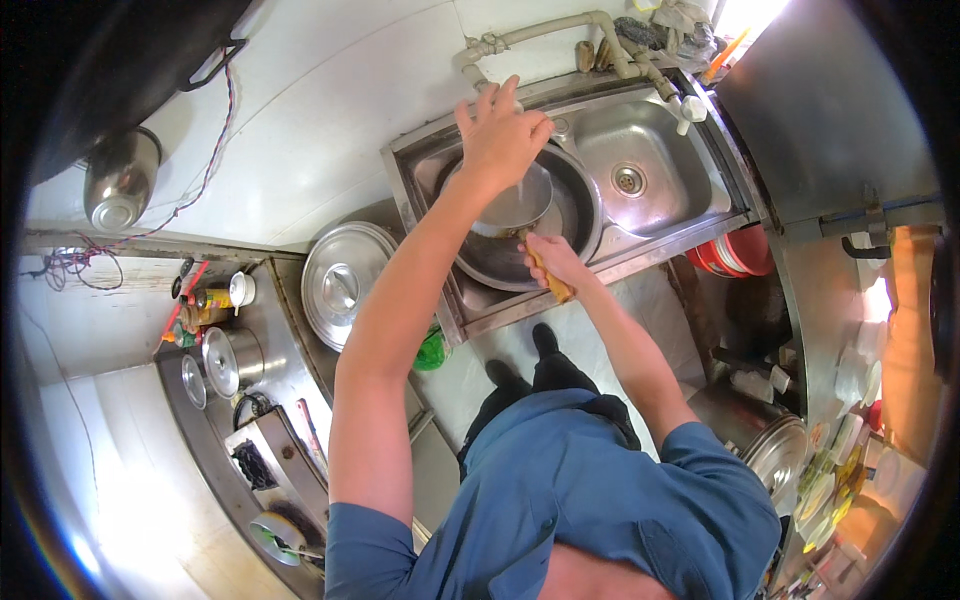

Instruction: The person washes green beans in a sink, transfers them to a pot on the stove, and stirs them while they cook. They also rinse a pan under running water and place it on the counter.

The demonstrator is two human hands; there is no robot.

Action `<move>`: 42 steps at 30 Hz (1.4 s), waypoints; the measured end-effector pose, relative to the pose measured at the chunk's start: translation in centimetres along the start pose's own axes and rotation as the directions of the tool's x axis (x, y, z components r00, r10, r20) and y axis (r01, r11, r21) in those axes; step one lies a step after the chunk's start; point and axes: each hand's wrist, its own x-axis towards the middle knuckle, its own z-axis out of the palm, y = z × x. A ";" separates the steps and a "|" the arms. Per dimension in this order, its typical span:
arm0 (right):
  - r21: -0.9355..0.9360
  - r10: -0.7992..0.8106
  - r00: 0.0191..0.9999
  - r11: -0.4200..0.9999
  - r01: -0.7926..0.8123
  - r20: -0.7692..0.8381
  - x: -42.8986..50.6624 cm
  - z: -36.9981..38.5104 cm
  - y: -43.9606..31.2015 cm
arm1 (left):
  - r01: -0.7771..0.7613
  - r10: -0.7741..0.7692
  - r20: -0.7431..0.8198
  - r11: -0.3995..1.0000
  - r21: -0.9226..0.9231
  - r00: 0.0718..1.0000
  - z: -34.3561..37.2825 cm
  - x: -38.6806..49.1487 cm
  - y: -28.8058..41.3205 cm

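Observation:
My right hand (553,262) is closed around the wooden handle (559,286) of a round metal pan. The pan (517,202) is held tilted over a large dark round basin (581,225), which sits in the left bowl of a stainless steel double sink (637,169). Above the pan's far side, my left hand (499,146) is raised with fingers spread, close to the end of a wall water pipe (474,73). A pale fitting shows partly behind its fingers; whether they touch it is hidden.
A white-handled tap (691,110) overhangs the right sink bowl. Left of the sink stands a large lidded pot (341,281), with a green container (431,349) below. A steel counter with pots (232,360) runs along the left. Red basins (731,251) are stacked under the sink's right end.

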 end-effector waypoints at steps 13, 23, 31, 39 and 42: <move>-0.204 -0.077 0.982 0.978 0.042 -0.170 -3.4 1.1 -0.9 | 0.013 -0.014 -0.031 0.999 -0.040 0.999 0.6 0.0 -0.5; -0.132 -0.073 0.989 0.990 0.056 -0.131 -2.2 1.1 1.6 | 0.063 -0.063 0.003 0.998 -0.006 0.998 -0.2 -0.3 0.2; -0.682 -0.516 0.811 0.700 0.213 -0.276 -4.4 -3.2 1.8 | 0.020 -0.018 -0.172 1.000 0.007 0.985 -0.8 -1.6 -0.3; -0.972 -0.745 0.626 0.210 -0.104 -0.228 -10.4 -6.4 0.4 | 0.329 -0.608 -0.284 0.698 -0.637 0.741 4.4 -16.1 -2.3; -0.982 -0.798 0.574 0.179 -0.066 -0.184 -12.5 -6.7 0.6 | 0.448 -0.744 -0.108 0.504 -0.739 0.659 5.9 -23.2 -1.8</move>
